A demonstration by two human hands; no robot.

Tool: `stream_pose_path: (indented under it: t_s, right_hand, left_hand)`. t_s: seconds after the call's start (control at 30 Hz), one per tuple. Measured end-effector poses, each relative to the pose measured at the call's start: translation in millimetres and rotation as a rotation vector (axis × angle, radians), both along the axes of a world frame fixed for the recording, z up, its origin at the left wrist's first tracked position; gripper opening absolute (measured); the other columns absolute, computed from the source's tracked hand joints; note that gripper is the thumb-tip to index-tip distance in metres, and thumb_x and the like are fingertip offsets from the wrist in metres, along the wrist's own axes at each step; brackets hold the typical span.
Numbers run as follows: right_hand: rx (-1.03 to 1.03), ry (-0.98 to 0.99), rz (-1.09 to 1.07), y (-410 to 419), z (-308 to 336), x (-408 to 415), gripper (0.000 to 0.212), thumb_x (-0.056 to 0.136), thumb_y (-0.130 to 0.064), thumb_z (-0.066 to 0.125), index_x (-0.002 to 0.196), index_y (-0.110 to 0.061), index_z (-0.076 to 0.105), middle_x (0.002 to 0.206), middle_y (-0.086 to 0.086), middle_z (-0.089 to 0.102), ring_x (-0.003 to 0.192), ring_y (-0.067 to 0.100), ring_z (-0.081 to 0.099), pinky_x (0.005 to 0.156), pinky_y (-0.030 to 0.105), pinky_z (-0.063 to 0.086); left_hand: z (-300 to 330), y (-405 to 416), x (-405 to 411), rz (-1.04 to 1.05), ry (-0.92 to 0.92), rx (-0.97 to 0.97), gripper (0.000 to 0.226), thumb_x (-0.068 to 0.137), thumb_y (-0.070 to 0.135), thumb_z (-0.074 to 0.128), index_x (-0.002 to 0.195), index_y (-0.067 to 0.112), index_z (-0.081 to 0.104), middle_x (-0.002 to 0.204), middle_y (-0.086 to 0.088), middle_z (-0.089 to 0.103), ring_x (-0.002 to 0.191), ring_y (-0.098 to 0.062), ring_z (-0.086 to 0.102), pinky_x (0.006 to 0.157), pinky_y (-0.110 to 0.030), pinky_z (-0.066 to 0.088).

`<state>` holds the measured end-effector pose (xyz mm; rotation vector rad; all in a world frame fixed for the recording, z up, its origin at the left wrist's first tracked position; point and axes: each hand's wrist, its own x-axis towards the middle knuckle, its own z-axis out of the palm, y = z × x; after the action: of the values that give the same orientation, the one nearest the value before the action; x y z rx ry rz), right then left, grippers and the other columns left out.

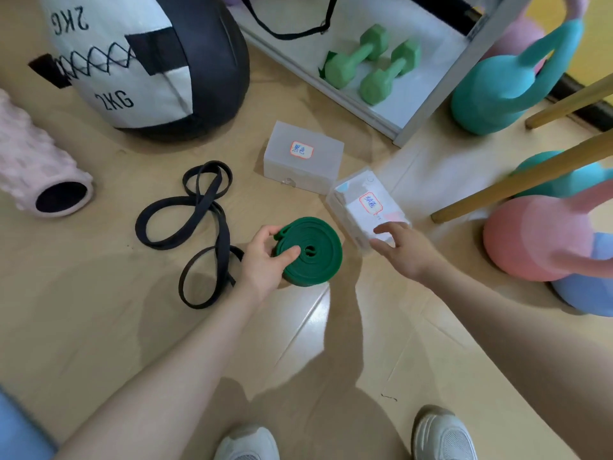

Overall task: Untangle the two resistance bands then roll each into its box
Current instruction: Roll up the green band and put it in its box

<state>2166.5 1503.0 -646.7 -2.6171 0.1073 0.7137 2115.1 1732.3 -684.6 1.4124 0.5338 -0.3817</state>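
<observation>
Floor (99,310) of smooth tan wood is shining under gym gear. Just left of the green band (310,252), the black band (202,227) is lying in floppy loops. The left hand (265,260) is gripping the rolled green band. The right hand (403,247) is touching the clear plastic box (361,207), fingers spread.

The rolled band (310,252) sits in the left hand (265,260) just above the floor (99,310), with the loose band (202,227) sprawled on the floor to its left. Right of the roll, the right hand (403,249) touches the near box (366,210), and the far box (303,157) lies just behind that one. Further back, the weighted ball (142,61) stands behind the loose band, the foam roller (39,174) at far left, two dumbbells (371,64) on the shelf (414,104) behind the boxes, kettlebells (530,240) at right.
</observation>
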Motion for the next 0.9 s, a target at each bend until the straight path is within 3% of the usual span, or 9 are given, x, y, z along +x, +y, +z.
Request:
stream_pose_path:
  t_s: [0.17, 0.27, 0.37, 0.43, 0.6, 0.73, 0.83, 0.9]
  right_hand:
    - [-0.264, 0.031, 0.196, -23, -25, 28, 0.045, 0.093, -0.031, 0.049, 0.134, -0.015, 0.04, 0.146, 0.011, 0.032, 0.128, 0.031, 0.035, 0.104, 0.035, 0.029]
    - [-0.277, -0.003, 0.163, -25, -45, 46, 0.053, 0.093, -0.035, 0.048, 0.139, -0.016, 0.031, 0.153, 0.013, 0.016, 0.136, 0.032, 0.022, 0.108, 0.035, 0.024]
    - [-0.285, -0.04, 0.192, -17, -70, 66, 0.061, 0.091, -0.042, 0.05, 0.14, -0.015, 0.026, 0.156, 0.015, 0.001, 0.143, 0.031, 0.005, 0.112, 0.038, 0.018]
    - [-0.304, -0.033, 0.206, -12, -86, 77, 0.067, 0.087, -0.049, 0.053, 0.139, -0.018, 0.024, 0.156, 0.017, -0.003, 0.143, 0.035, 0.001, 0.114, 0.041, 0.016]
    - [-0.441, -0.081, 0.262, -4, -108, 89, 0.074, 0.081, -0.052, 0.059, 0.134, -0.016, 0.022, 0.15, 0.019, 0.01, 0.133, 0.045, 0.019, 0.107, 0.048, 0.029]
    - [-0.345, -0.224, 0.333, -20, -103, 97, 0.06, 0.09, -0.043, 0.046, 0.135, -0.008, 0.027, 0.143, 0.014, 0.031, 0.123, 0.034, 0.038, 0.091, 0.041, 0.044]
    - [-0.298, -0.262, 0.342, -32, -90, 104, 0.051, 0.093, -0.041, 0.041, 0.129, -0.006, 0.035, 0.131, 0.01, 0.045, 0.11, 0.029, 0.05, 0.07, 0.035, 0.044]
    - [-0.308, -0.267, 0.351, -33, -83, 108, 0.045, 0.093, -0.037, 0.04, 0.123, -0.004, 0.039, 0.123, 0.011, 0.051, 0.099, 0.03, 0.055, 0.063, 0.032, 0.039]
  left_hand:
    - [-14, -15, 33, 0.032, 0.045, 0.028, 0.031, 0.084, 0.01, 0.064, 0.088, 0.039, 0.053, 0.111, -0.008, 0.062, 0.101, -0.029, 0.061, 0.072, -0.052, 0.057]
    - [-33, -33, 52, 0.042, 0.043, 0.145, 0.03, 0.084, 0.012, 0.065, 0.086, 0.04, 0.052, 0.109, -0.006, 0.063, 0.102, -0.029, 0.06, 0.076, -0.049, 0.056]
    - [-50, -45, 61, 0.019, 0.05, 0.303, 0.023, 0.085, 0.019, 0.064, 0.095, 0.034, 0.049, 0.107, -0.003, 0.063, 0.097, -0.024, 0.06, 0.075, -0.039, 0.056]
    - [-60, -51, 64, 0.031, 0.058, 0.362, 0.026, 0.084, 0.022, 0.064, 0.1, 0.034, 0.048, 0.109, -0.002, 0.062, 0.098, -0.023, 0.06, 0.078, -0.042, 0.056]
    - [-63, -62, 82, 0.033, 0.076, 0.437, 0.026, 0.084, 0.02, 0.065, 0.102, 0.028, 0.047, 0.104, -0.001, 0.058, 0.094, -0.023, 0.058, 0.078, -0.041, 0.055]
    - [-59, -73, 89, 0.104, 0.096, 0.38, 0.027, 0.083, 0.019, 0.066, 0.1, 0.029, 0.046, 0.097, 0.003, 0.056, 0.091, -0.021, 0.058, 0.077, -0.042, 0.056]
    - [-52, -84, 90, 0.134, 0.078, 0.33, 0.026, 0.083, 0.018, 0.066, 0.099, 0.028, 0.047, 0.093, 0.009, 0.055, 0.087, -0.016, 0.057, 0.074, -0.038, 0.055]
    - [-49, -94, 90, 0.127, 0.07, 0.271, 0.028, 0.083, 0.017, 0.066, 0.101, 0.029, 0.048, 0.099, 0.007, 0.057, 0.094, -0.019, 0.059, 0.077, -0.043, 0.056]
